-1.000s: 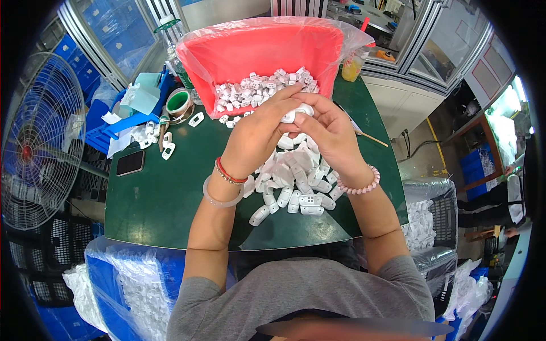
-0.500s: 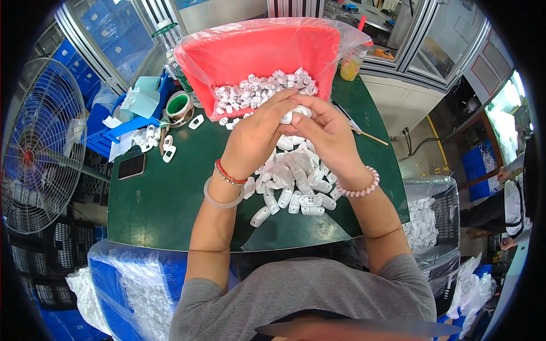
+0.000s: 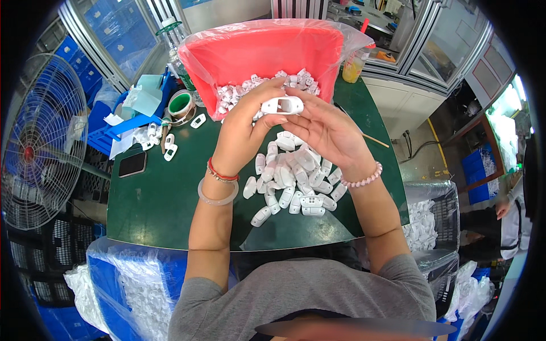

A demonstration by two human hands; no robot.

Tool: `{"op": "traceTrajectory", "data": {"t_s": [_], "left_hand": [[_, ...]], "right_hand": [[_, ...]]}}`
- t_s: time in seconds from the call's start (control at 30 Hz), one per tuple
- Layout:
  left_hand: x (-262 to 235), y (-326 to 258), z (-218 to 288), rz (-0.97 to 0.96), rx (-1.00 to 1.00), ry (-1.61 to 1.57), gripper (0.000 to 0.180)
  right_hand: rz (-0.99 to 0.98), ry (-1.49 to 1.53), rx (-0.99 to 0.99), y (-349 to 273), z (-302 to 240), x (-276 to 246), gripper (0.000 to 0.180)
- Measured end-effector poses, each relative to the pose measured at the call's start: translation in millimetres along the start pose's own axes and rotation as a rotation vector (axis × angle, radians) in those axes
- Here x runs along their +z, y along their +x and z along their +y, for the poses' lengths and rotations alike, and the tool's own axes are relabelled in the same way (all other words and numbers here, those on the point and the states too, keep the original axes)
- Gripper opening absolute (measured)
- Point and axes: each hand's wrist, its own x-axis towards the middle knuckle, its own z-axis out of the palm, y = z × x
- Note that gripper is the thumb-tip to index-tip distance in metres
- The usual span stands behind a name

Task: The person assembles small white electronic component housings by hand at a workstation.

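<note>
A white plastic shell (image 3: 291,105) with an oblong opening is held up in front of the red bin (image 3: 261,48). My left hand (image 3: 242,128) grips its left end, the thumb along the lower edge. My right hand (image 3: 335,136) has its palm turned up and its fingers around the shell's right end; some fingertips are hidden behind it. Below my hands lies a loose heap of similar white shells (image 3: 296,173) on the green table (image 3: 182,199). Smaller white parts (image 3: 232,98) fill the bottom of the plastic-lined bin.
At the left of the table are a phone (image 3: 132,164), a tape roll (image 3: 181,106), a few loose white parts (image 3: 170,149) and a blue crate (image 3: 105,133). A drink cup (image 3: 354,65) and a thin stick (image 3: 375,140) are at the right. Lined crates (image 3: 128,284) flank me; a fan (image 3: 42,142) stands left.
The shell has turned so its opening now shows, and it sits slightly further left. My right hand has opened out, its thumb off the shell's face. My left hand has shifted slightly.
</note>
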Motion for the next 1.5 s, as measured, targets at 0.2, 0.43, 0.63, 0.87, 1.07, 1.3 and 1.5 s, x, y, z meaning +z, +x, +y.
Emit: {"op": "traceTrajectory", "data": {"t_s": [0.2, 0.43, 0.63, 0.87, 1.07, 1.3, 1.5], "left_hand": [[-2.1, -1.9, 4.5, 0.004, -0.109, -0.251, 0.035], [-8.2, 2.3, 15.4, -0.028, 0.035, 0.175, 0.03], [-8.3, -3.5, 18.1, 0.136, -0.115, -0.345, 0.033], [-3.1, -3.2, 14.6, 0.164, -0.07, -0.321, 0.034], [2.9, -1.5, 13.0, 0.092, 0.022, -0.268, 0.032], [2.9, -3.9, 17.8, 0.041, -0.172, -0.233, 0.034], [-0.7, -2.0, 22.4, 0.022, -0.201, -0.105, 0.034]], "right_hand": [[0.039, -0.004, 0.026, -1.7, 6.1, -0.4, 0.035], [0.064, -0.159, -0.05, -1.7, 8.0, -14.2, 0.034], [0.016, 0.129, 0.046, -2.0, 0.9, -10.0, 0.028], [0.05, -0.002, -0.096, -4.9, 6.3, -0.4, 0.025], [0.106, -0.175, -0.176, -7.3, 9.4, -5.7, 0.024], [0.17, -0.285, -0.169, -9.3, 2.0, 5.2, 0.025], [0.181, -0.4, -0.167, -8.7, -1.9, 3.1, 0.029]]}}
